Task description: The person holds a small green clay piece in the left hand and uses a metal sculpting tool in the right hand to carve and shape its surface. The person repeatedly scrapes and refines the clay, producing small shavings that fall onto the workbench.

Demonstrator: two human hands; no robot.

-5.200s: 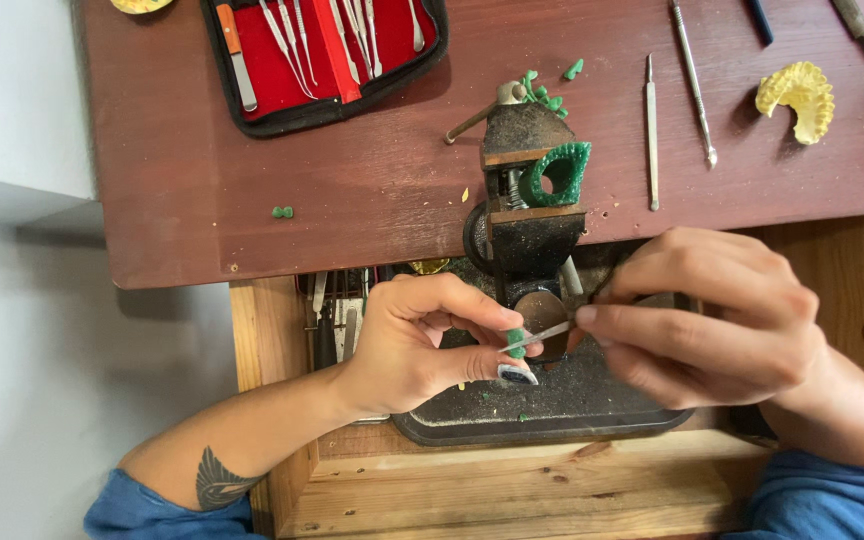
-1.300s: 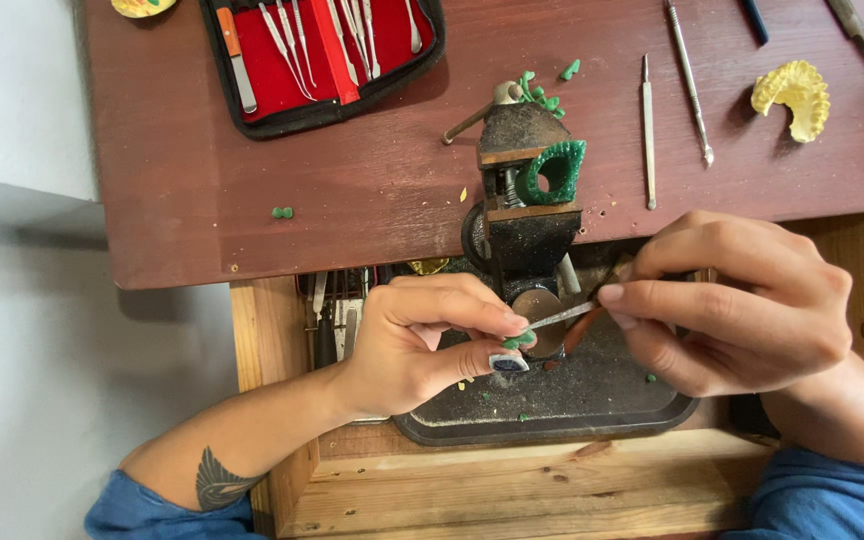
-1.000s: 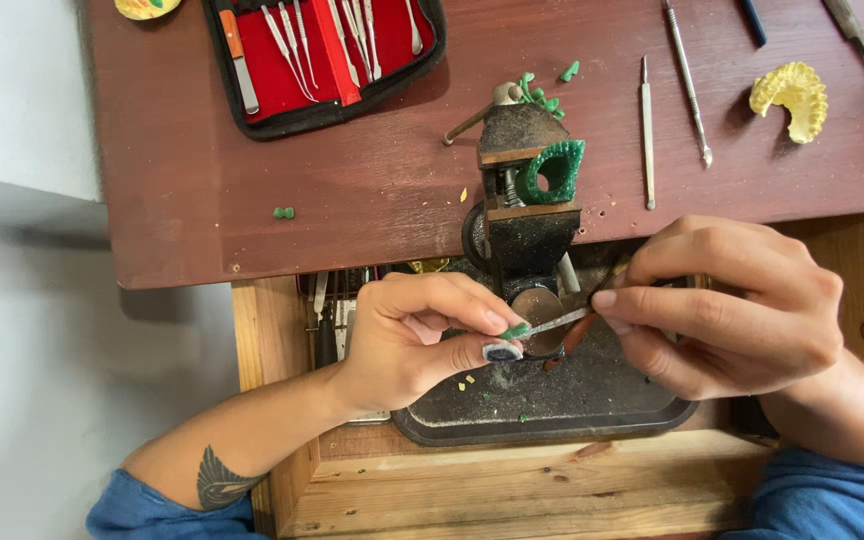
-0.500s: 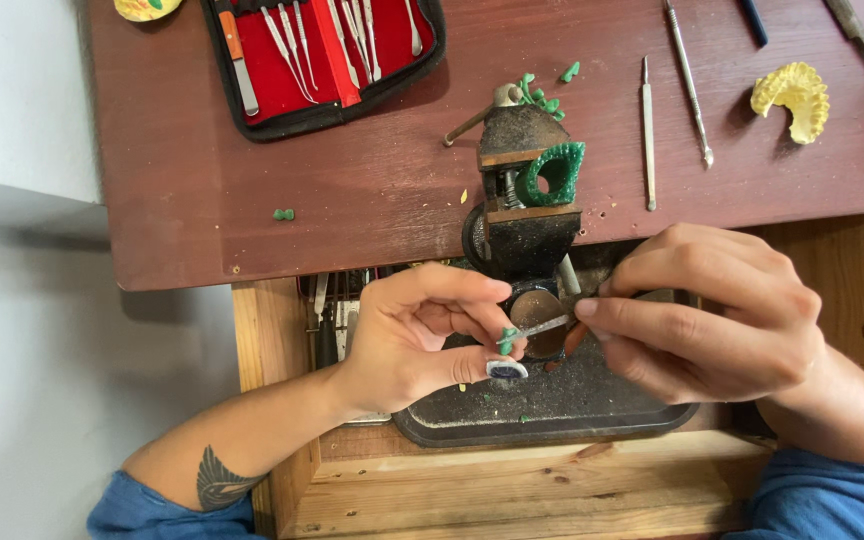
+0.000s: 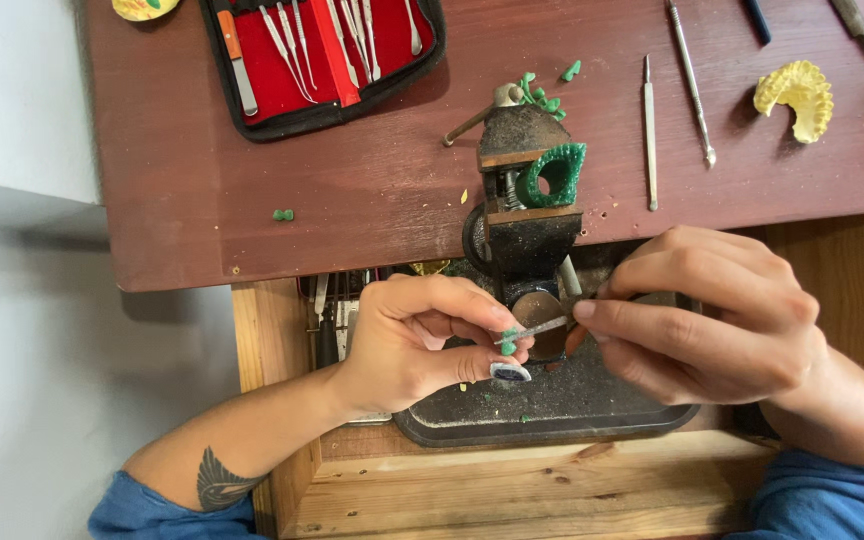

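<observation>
My left hand (image 5: 422, 340) pinches a tiny green wax piece (image 5: 508, 343) between thumb and fingertips, just above a dark metal tray (image 5: 552, 415). My right hand (image 5: 712, 320) grips a thin metal tool (image 5: 537, 327) whose tip touches the green piece. Both hands hover right in front of a small bench vise (image 5: 522, 200) that clamps a green wax ring shape (image 5: 552, 175).
A red-lined case of metal instruments (image 5: 322, 50) lies open at the back of the reddish wooden bench (image 5: 202, 200). Loose steel picks (image 5: 650, 130) and a yellow carved piece (image 5: 797, 95) lie at back right. Green wax bits (image 5: 282, 214) are scattered about. A wooden drawer frame (image 5: 512, 490) surrounds the tray.
My hands shifted slightly as the tool worked back and forth on the green piece; the left hand's grip turned a little. Everything on the bench stayed put.
</observation>
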